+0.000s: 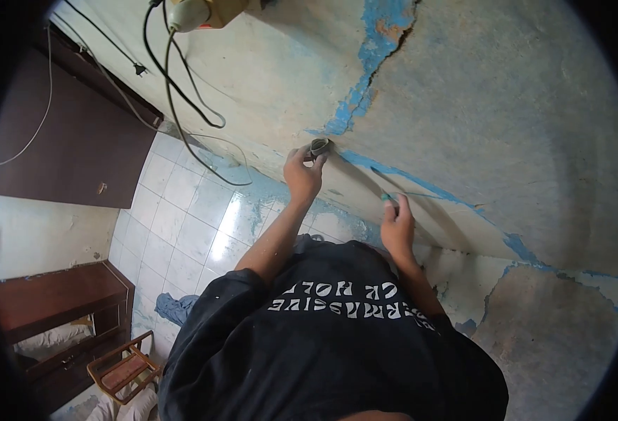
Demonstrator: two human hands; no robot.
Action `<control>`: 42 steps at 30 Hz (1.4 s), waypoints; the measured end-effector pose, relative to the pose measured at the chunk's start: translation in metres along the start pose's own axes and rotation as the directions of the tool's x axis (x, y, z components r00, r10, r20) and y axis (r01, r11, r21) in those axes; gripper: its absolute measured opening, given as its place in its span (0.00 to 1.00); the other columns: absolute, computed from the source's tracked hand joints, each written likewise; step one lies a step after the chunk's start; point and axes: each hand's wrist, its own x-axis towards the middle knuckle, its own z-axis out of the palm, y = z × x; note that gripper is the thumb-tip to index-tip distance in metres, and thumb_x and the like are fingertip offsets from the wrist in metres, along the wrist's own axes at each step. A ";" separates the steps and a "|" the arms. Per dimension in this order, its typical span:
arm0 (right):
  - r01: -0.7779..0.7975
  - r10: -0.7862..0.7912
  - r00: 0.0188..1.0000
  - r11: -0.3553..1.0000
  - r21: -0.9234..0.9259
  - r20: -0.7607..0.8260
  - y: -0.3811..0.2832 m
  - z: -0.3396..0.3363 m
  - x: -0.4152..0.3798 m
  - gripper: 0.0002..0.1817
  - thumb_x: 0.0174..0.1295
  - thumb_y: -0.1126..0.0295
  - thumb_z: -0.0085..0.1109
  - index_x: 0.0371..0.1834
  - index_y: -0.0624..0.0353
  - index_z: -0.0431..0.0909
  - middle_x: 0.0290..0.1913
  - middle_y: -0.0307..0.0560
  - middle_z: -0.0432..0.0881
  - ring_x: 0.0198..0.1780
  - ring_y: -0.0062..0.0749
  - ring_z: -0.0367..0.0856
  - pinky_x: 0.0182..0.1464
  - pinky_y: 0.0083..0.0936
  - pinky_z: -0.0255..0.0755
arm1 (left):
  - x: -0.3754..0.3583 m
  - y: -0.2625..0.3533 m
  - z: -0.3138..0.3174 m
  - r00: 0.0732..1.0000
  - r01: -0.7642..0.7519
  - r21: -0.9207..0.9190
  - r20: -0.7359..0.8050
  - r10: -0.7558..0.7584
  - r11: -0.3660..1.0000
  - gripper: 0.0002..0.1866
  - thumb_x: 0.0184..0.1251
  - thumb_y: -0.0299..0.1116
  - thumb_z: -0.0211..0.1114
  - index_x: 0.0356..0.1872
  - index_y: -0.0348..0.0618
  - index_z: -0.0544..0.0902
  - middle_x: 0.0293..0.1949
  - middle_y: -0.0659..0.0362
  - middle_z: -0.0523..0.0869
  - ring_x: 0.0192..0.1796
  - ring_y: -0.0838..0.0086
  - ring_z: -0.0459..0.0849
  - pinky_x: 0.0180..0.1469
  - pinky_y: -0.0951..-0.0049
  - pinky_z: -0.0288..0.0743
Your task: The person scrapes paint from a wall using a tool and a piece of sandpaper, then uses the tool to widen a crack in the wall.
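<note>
My left hand (302, 174) is closed round a small round dark container (319, 147) and holds it close to the wall, just under the blue patch. Lower and to the right, my right hand (398, 223) grips a thin tool with a green handle (387, 197). The tool's dark, narrow blade points up and left, near the wall (449, 224). Whether the blade touches the wall I cannot tell. A strip of flaking blue paint (393, 170) runs between the container and the tool. What the container holds is too small to make out.
Cables (183, 98) hang from a plug (188, 15) at the upper left. Below lies a tiled floor (176, 210) with a blue cloth (176, 307) on it. A brown cabinet (56, 302) and a small wooden-framed chair (123, 372) stand at the lower left.
</note>
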 end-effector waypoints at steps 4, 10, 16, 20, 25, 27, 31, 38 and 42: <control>0.074 -0.079 0.996 0.987 -0.143 -0.032 -0.012 0.022 0.006 0.18 0.77 0.63 0.57 0.65 0.59 0.77 0.43 0.71 0.87 0.47 0.69 0.87 0.48 0.51 0.79 | 0.001 0.002 0.004 1.000 0.011 -0.003 -0.014 -0.011 1.000 0.18 0.59 0.31 0.82 0.51 0.42 0.92 0.41 0.52 0.90 0.41 0.62 0.92 0.46 0.63 0.82; -0.011 0.014 0.999 0.998 -0.060 0.039 -0.016 0.002 0.001 0.17 0.77 0.64 0.56 0.63 0.59 0.76 0.39 0.70 0.87 0.45 0.72 0.86 0.45 0.56 0.77 | -0.001 -0.002 0.001 1.000 0.012 0.006 -0.025 -0.012 1.000 0.19 0.58 0.31 0.82 0.51 0.43 0.92 0.41 0.52 0.90 0.42 0.62 0.92 0.47 0.63 0.82; 0.155 -0.155 0.988 0.982 -0.110 0.006 0.000 0.042 0.016 0.18 0.77 0.62 0.57 0.66 0.53 0.74 0.40 0.71 0.87 0.46 0.74 0.85 0.46 0.60 0.76 | -0.004 -0.001 0.005 1.000 -0.002 -0.013 -0.015 0.002 1.000 0.19 0.58 0.32 0.82 0.52 0.43 0.92 0.41 0.52 0.90 0.42 0.61 0.91 0.47 0.62 0.82; 0.177 -0.182 0.981 0.980 -0.086 -0.062 0.002 0.026 0.005 0.17 0.78 0.62 0.56 0.65 0.53 0.74 0.38 0.70 0.87 0.43 0.73 0.86 0.44 0.58 0.77 | 0.000 0.001 0.000 0.999 -0.002 0.018 -0.040 0.002 1.000 0.19 0.58 0.32 0.82 0.51 0.44 0.92 0.41 0.52 0.90 0.43 0.61 0.91 0.47 0.63 0.82; 0.095 -0.093 0.995 0.989 -0.110 0.029 -0.003 0.048 0.017 0.15 0.78 0.63 0.57 0.63 0.55 0.73 0.39 0.69 0.88 0.44 0.71 0.87 0.44 0.57 0.76 | 0.002 0.008 -0.002 1.000 0.009 0.017 -0.023 -0.009 1.000 0.18 0.59 0.31 0.82 0.51 0.42 0.92 0.40 0.53 0.90 0.43 0.61 0.90 0.50 0.62 0.80; 0.122 -0.117 0.992 0.987 -0.108 0.050 0.000 0.053 0.017 0.14 0.78 0.63 0.56 0.61 0.54 0.74 0.39 0.68 0.87 0.44 0.70 0.86 0.44 0.58 0.76 | 0.000 0.007 -0.001 0.999 0.028 0.037 -0.045 -0.027 0.999 0.18 0.58 0.31 0.82 0.51 0.42 0.92 0.40 0.53 0.90 0.44 0.61 0.89 0.50 0.62 0.80; 0.037 -0.033 0.997 0.998 -0.053 0.072 -0.004 0.020 0.008 0.15 0.78 0.63 0.57 0.61 0.54 0.74 0.40 0.69 0.87 0.45 0.71 0.86 0.45 0.57 0.76 | 0.004 0.008 -0.006 0.999 0.017 0.060 -0.041 -0.015 0.998 0.18 0.58 0.32 0.82 0.51 0.42 0.92 0.40 0.53 0.90 0.44 0.60 0.89 0.50 0.62 0.80; 0.070 -0.060 0.990 0.995 -0.076 0.130 -0.004 0.063 0.026 0.16 0.77 0.64 0.58 0.63 0.59 0.75 0.43 0.68 0.88 0.47 0.69 0.87 0.48 0.51 0.77 | 0.001 0.002 -0.002 0.999 0.000 0.033 -0.045 0.001 0.999 0.19 0.57 0.32 0.83 0.51 0.45 0.93 0.40 0.53 0.90 0.43 0.60 0.89 0.48 0.62 0.81; -0.013 0.014 0.998 1.000 -0.013 0.069 0.003 0.037 0.012 0.17 0.77 0.64 0.59 0.64 0.58 0.75 0.49 0.63 0.91 0.52 0.56 0.91 0.54 0.51 0.79 | 0.005 -0.002 -0.005 0.999 -0.021 0.062 -0.037 0.023 0.998 0.20 0.56 0.33 0.84 0.51 0.48 0.93 0.39 0.53 0.90 0.42 0.61 0.89 0.46 0.61 0.81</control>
